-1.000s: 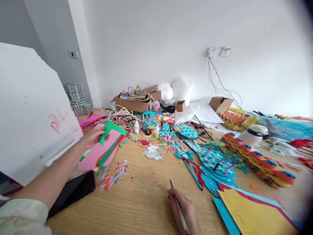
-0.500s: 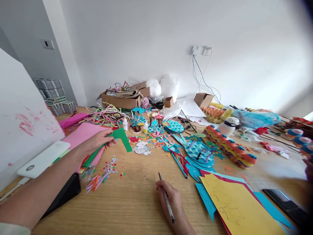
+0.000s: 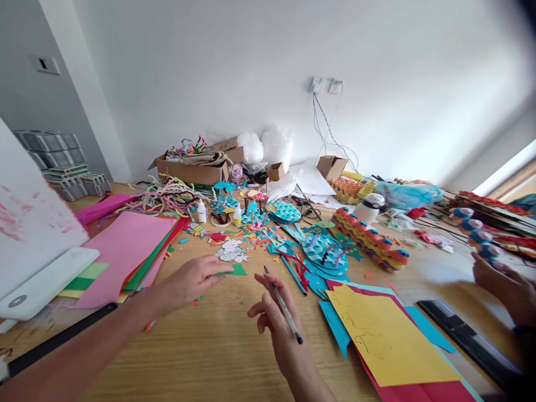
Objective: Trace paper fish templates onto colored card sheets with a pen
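My left hand [image 3: 196, 277] reaches over the middle of the table, its fingertips on a piece of green paper [image 3: 238, 270]. The fingers cover part of that paper, which lies low at the tabletop. My right hand [image 3: 281, 321] has a pen [image 3: 286, 311] tucked between thumb and index finger, with the other fingers loosely bent. White fish cut-outs [image 3: 233, 252] lie just beyond the green paper. Sheets of yellow paper [image 3: 389, 340], on top of red and blue ones, are right of my right hand.
Pink paper [image 3: 129, 240] lies at left beside a white device [image 3: 50, 282]. Glue bottles [image 3: 201, 212], blue paper fish [image 3: 324, 249] and an egg-carton caterpillar [image 3: 371, 240] stand farther back. Another person's hand [image 3: 502, 285] is at right near a painted egg-carton strip [image 3: 477, 231].
My left hand has brought the green paper from the coloured sheets to the table's middle. My right hand has lifted slightly and its fingers have loosened around the pen. The view has shifted right.
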Action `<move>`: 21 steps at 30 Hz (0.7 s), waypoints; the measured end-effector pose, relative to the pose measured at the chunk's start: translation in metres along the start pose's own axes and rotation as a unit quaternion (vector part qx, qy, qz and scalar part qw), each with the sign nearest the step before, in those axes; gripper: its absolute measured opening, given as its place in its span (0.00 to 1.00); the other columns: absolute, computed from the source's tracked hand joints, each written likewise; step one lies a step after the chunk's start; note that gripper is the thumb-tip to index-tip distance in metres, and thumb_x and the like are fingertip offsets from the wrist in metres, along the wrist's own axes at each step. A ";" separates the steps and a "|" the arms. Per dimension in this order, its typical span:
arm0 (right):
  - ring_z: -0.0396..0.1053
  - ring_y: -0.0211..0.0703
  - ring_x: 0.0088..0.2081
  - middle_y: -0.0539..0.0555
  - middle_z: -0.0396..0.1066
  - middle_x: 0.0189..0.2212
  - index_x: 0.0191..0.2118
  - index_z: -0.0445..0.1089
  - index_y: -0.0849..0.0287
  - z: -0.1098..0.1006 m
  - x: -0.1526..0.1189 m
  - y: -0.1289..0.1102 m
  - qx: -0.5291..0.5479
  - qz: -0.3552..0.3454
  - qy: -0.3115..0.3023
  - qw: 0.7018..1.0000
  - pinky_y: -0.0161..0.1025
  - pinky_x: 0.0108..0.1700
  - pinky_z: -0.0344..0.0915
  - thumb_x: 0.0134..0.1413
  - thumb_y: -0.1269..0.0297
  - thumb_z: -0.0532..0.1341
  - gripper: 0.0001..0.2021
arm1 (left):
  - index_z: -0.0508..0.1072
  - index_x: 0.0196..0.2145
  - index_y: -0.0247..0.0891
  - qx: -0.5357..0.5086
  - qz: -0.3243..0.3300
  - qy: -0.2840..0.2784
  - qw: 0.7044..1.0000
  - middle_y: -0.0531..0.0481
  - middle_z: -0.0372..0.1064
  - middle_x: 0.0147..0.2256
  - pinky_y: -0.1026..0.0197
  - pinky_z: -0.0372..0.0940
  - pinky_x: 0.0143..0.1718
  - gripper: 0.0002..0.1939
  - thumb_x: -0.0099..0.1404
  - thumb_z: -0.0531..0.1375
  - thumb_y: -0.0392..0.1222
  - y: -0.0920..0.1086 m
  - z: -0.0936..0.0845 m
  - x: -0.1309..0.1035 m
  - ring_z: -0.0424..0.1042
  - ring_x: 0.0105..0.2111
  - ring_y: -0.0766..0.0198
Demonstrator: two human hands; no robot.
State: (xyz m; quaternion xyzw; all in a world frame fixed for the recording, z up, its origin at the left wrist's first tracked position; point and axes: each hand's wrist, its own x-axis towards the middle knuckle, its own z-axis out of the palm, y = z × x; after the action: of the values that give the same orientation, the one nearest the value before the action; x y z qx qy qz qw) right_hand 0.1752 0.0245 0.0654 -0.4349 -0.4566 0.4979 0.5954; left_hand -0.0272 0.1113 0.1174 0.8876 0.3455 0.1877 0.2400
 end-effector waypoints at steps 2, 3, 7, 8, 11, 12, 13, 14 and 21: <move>0.71 0.38 0.30 0.60 0.60 0.53 0.49 0.60 0.54 0.006 0.002 -0.006 0.018 -0.019 -0.013 1.000 0.30 0.20 0.60 0.55 0.55 0.57 0.17 | 0.70 0.48 0.45 0.034 0.027 0.008 0.999 0.49 0.65 0.34 0.64 0.61 0.35 0.17 0.66 0.47 0.38 0.009 0.013 -0.001 0.66 0.33 0.64; 0.71 0.38 0.31 0.60 0.62 0.51 0.48 0.60 0.55 0.008 0.004 -0.008 0.012 -0.034 -0.016 0.999 0.30 0.21 0.61 0.55 0.56 0.56 0.17 | 0.69 0.48 0.45 0.049 0.041 0.017 0.998 0.49 0.64 0.34 0.64 0.61 0.35 0.16 0.66 0.47 0.39 0.012 0.020 -0.002 0.66 0.33 0.64; 0.67 0.36 0.27 0.54 0.70 0.35 0.40 0.65 0.58 0.007 0.015 -0.010 -0.068 -0.086 -0.015 0.994 0.31 0.25 0.63 0.53 0.58 0.58 0.11 | 0.67 0.50 0.48 0.113 0.092 0.056 0.988 0.49 0.63 0.32 0.64 0.62 0.30 0.16 0.66 0.49 0.40 0.014 0.041 0.003 0.66 0.30 0.63; 0.66 0.36 0.26 0.53 0.70 0.30 0.37 0.66 0.59 0.005 0.018 -0.010 -0.096 -0.096 -0.010 0.991 0.31 0.26 0.62 0.52 0.59 0.58 0.09 | 0.66 0.51 0.49 0.129 0.099 0.065 0.985 0.49 0.63 0.31 0.64 0.63 0.30 0.17 0.66 0.49 0.39 0.014 0.044 0.005 0.66 0.29 0.63; 0.63 0.36 0.24 0.50 0.68 0.24 0.32 0.66 0.59 -0.005 0.033 -0.014 -0.190 -0.137 0.014 0.972 0.31 0.26 0.61 0.52 0.62 0.57 0.07 | 0.63 0.54 0.48 0.153 0.106 0.085 0.979 0.48 0.63 0.33 0.62 0.65 0.34 0.20 0.65 0.49 0.35 0.011 0.048 0.011 0.66 0.32 0.61; 0.63 0.36 0.24 0.50 0.67 0.24 0.32 0.67 0.59 -0.009 0.039 -0.016 -0.226 -0.157 0.025 0.961 0.31 0.27 0.61 0.52 0.63 0.56 0.07 | 0.63 0.54 0.46 0.155 0.101 0.093 0.978 0.47 0.64 0.35 0.60 0.66 0.37 0.21 0.65 0.49 0.34 0.008 0.047 0.013 0.66 0.34 0.60; 0.63 0.36 0.25 0.50 0.68 0.25 0.33 0.68 0.59 -0.014 0.046 -0.018 -0.266 -0.175 0.034 0.947 0.32 0.28 0.60 0.52 0.63 0.55 0.07 | 0.62 0.54 0.45 0.154 0.095 0.102 0.978 0.46 0.64 0.38 0.58 0.66 0.40 0.22 0.64 0.48 0.33 0.005 0.045 0.013 0.67 0.37 0.59; 0.64 0.36 0.26 0.50 0.69 0.26 0.34 0.68 0.59 -0.020 0.054 -0.020 -0.304 -0.195 0.044 0.931 0.32 0.29 0.60 0.53 0.64 0.54 0.08 | 0.62 0.54 0.44 0.153 0.087 0.112 0.978 0.45 0.64 0.41 0.56 0.65 0.43 0.22 0.63 0.48 0.32 0.000 0.042 0.013 0.66 0.40 0.57; 0.67 0.43 0.31 0.55 0.71 0.30 0.33 0.66 0.61 -0.057 0.122 -0.012 -0.390 -0.226 0.106 0.886 0.37 0.36 0.62 0.49 0.63 0.52 0.10 | 0.67 0.50 0.43 0.109 -0.069 0.166 0.978 0.46 0.64 0.48 0.54 0.58 0.52 0.21 0.60 0.48 0.34 -0.061 -0.016 -0.012 0.63 0.48 0.56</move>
State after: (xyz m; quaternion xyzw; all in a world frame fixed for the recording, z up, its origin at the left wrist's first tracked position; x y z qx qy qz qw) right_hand 0.2436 0.1399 0.0791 -0.5670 -0.6342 0.0826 0.5192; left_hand -0.0754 0.1477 0.0946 0.8388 0.4591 0.2772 0.0936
